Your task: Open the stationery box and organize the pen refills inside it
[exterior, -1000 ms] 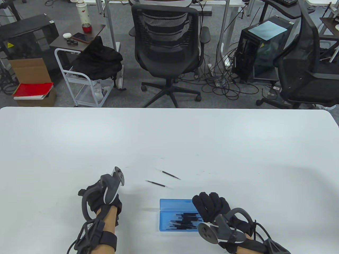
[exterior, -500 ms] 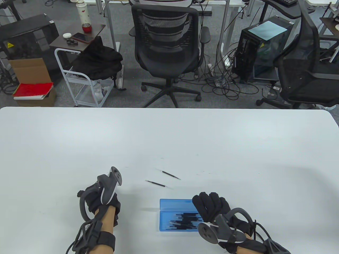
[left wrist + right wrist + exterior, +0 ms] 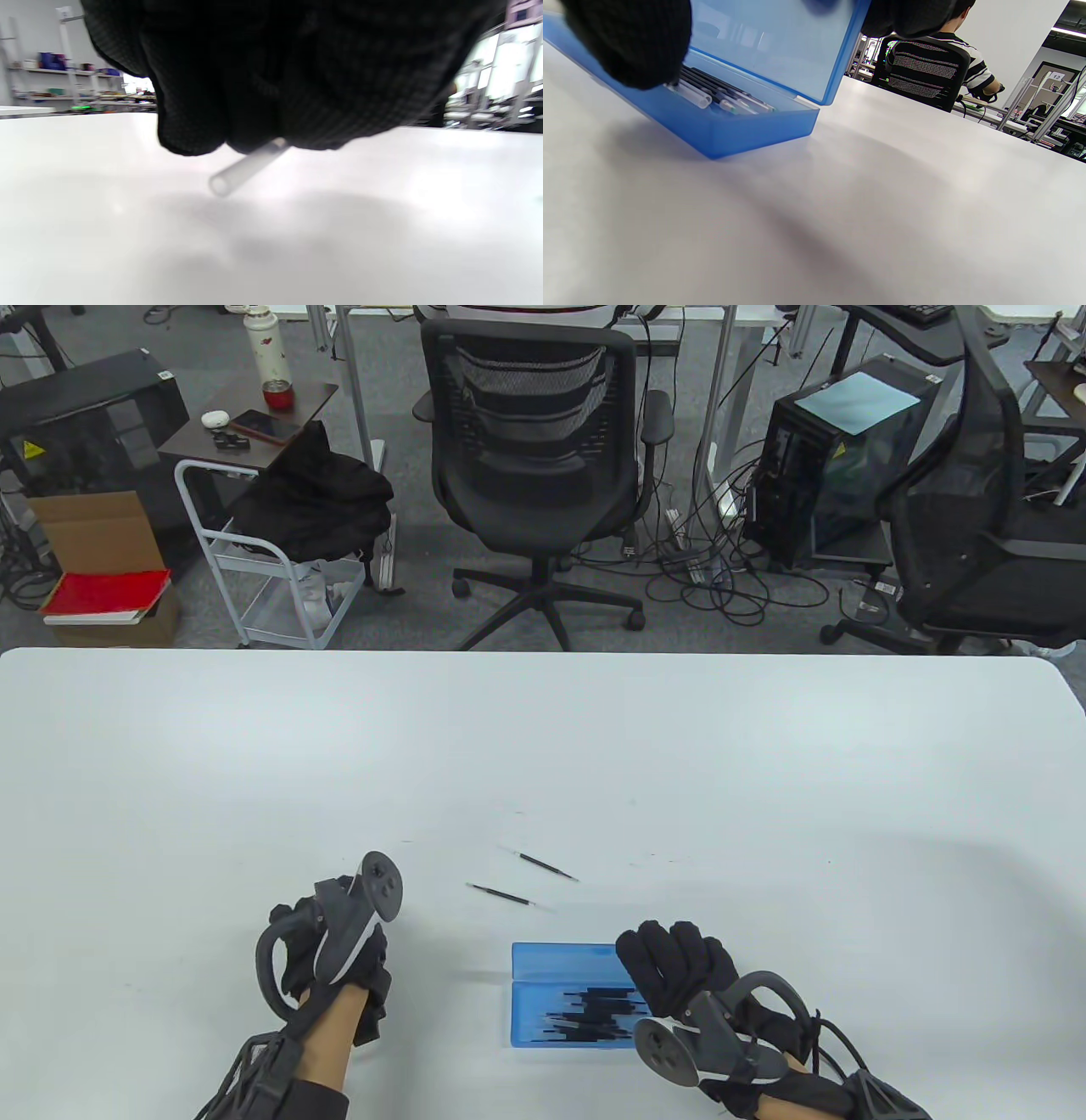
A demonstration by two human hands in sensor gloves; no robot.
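The left hand [image 3: 335, 954] is closed around one clear refill [image 3: 246, 167]. In the left wrist view the open end of that tube pokes out below the curled fingers [image 3: 191, 127], just above the table [image 3: 543, 746]. The right hand [image 3: 679, 976] holds the lid [image 3: 772, 46] of the blue box [image 3: 570, 997] up, with its fingers over the lid's top edge. The box sits just left of the right hand, between the two hands. Many refills [image 3: 712, 95] already lie side by side in it.

I think the step now is to carry the held refill to the box and lay it in. To do it well, the left hand should go to its right, turn the refill so it lines up with the others, and set it down low and flat. The right hand should hold the lid up so the box does not snap shut or slide. The refill is thin and smooth, so a soft, steady pinch is best.

Two more refills, one nearer [image 3: 501, 894] and one farther [image 3: 547, 864], lie on the table just past the box, a little beyond both hands. They need picking up too, I think. Nothing lies between the left hand and the box. The raised lid stands at the far side, so the refill should come in from the near side or from above.
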